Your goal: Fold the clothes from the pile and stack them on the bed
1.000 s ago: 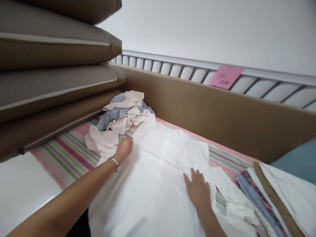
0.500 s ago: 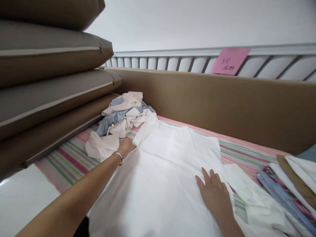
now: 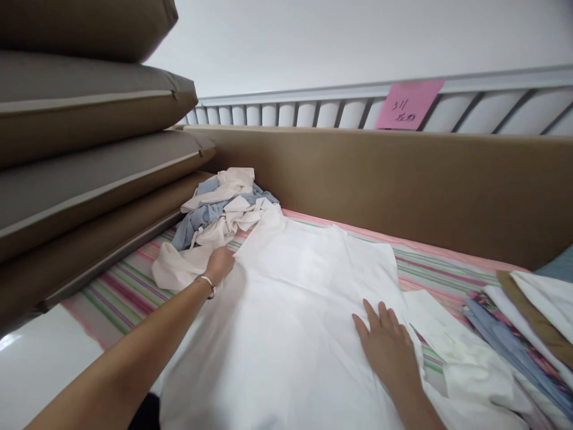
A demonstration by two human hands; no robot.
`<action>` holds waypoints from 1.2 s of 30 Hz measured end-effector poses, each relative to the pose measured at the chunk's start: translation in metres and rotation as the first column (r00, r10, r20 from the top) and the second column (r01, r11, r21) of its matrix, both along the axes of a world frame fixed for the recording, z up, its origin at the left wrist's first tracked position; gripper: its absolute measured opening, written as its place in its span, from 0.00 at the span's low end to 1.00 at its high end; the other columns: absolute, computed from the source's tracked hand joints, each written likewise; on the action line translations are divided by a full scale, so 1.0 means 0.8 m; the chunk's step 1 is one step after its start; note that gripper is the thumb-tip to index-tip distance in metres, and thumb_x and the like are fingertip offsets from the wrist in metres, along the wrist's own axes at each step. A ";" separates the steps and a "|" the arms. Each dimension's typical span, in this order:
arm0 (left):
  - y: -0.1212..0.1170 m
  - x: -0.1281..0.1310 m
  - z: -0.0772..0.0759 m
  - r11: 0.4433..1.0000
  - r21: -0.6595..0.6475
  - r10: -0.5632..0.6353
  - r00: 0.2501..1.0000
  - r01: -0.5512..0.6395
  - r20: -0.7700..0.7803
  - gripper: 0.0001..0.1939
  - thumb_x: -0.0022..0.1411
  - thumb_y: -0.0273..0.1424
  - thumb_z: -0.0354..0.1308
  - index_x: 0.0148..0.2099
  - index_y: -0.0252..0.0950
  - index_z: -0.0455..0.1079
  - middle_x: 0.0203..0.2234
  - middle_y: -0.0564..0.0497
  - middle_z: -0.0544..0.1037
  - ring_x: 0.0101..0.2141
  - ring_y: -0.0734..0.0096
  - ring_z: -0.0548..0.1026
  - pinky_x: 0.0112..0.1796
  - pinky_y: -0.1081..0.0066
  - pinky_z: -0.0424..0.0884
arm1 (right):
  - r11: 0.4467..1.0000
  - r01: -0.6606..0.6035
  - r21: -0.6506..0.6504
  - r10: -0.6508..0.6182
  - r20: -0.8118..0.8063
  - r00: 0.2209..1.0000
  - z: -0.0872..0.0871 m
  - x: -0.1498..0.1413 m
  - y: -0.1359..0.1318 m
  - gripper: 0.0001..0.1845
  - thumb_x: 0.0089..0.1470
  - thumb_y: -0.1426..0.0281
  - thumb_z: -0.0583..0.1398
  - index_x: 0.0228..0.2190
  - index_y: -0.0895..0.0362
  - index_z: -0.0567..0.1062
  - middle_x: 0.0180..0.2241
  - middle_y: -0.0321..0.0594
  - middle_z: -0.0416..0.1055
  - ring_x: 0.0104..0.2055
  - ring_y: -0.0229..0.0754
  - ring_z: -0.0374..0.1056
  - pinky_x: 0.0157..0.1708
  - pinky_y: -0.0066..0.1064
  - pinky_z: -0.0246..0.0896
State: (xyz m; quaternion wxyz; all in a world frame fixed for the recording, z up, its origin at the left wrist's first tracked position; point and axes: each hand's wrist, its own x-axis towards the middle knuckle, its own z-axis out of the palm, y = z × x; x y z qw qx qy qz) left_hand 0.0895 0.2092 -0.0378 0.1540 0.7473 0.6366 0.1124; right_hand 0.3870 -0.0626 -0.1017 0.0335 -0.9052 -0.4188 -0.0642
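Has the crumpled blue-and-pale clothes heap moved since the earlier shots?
No: the crumpled heap keeps its place in the corner between the brown panel and the cushion stack; only the camera's view has shifted.

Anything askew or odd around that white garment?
No spill or damage shows on the garment. The pink note sits tilted above the brown board, and the heap by the cushions lies crumpled, unlike the folded clothes at right.
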 end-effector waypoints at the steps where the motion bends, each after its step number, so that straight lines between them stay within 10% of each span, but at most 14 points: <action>1: 0.000 -0.005 0.000 1.000 0.012 -0.001 1.000 0.001 -0.015 0.07 0.58 0.25 0.55 0.37 0.28 0.73 0.31 0.41 0.78 0.35 0.63 0.76 0.35 0.69 0.69 | 1.000 -0.008 0.005 0.007 0.014 1.000 -0.002 0.001 0.000 0.35 0.57 0.54 0.41 0.60 0.57 0.58 0.63 0.50 0.51 0.65 0.53 0.45 0.60 0.45 0.42; 10: -0.029 0.016 0.001 0.948 0.228 -0.211 0.975 0.221 -0.067 0.16 0.60 0.21 0.46 0.48 0.31 0.68 0.46 0.38 0.73 0.49 0.60 0.70 0.50 0.64 0.64 | 1.000 -0.027 0.009 0.027 0.065 0.998 -0.009 0.005 -0.003 0.34 0.57 0.54 0.41 0.59 0.57 0.58 0.62 0.51 0.52 0.64 0.53 0.46 0.60 0.45 0.43; 15: -0.081 0.064 -0.029 0.769 0.224 -0.598 0.798 0.599 -0.080 0.23 0.65 0.34 0.46 0.60 0.32 0.59 0.60 0.41 0.62 0.60 0.59 0.57 0.58 0.61 0.56 | 0.999 -0.037 0.021 0.035 0.067 0.997 -0.012 0.007 -0.004 0.35 0.56 0.54 0.40 0.59 0.58 0.58 0.62 0.52 0.52 0.64 0.54 0.46 0.59 0.46 0.44; 22: -0.048 0.031 -0.056 0.862 0.216 -0.403 0.879 0.458 -0.254 0.32 0.66 0.45 0.42 0.64 0.29 0.54 0.63 0.38 0.54 0.63 0.51 0.49 0.59 0.53 0.48 | 0.997 -0.068 0.036 0.065 0.092 0.994 -0.011 0.007 -0.004 0.34 0.57 0.55 0.41 0.59 0.59 0.59 0.61 0.53 0.54 0.63 0.56 0.48 0.59 0.47 0.46; 36: -0.008 0.010 -0.086 0.819 0.323 -0.372 0.868 0.474 -0.329 0.34 0.63 0.47 0.43 0.64 0.30 0.55 0.63 0.36 0.54 0.62 0.46 0.52 0.56 0.50 0.51 | 0.995 0.033 0.090 -0.023 -0.107 0.994 0.042 -0.022 0.027 0.32 0.58 0.55 0.48 0.60 0.57 0.57 0.64 0.51 0.47 0.66 0.51 0.41 0.61 0.46 0.39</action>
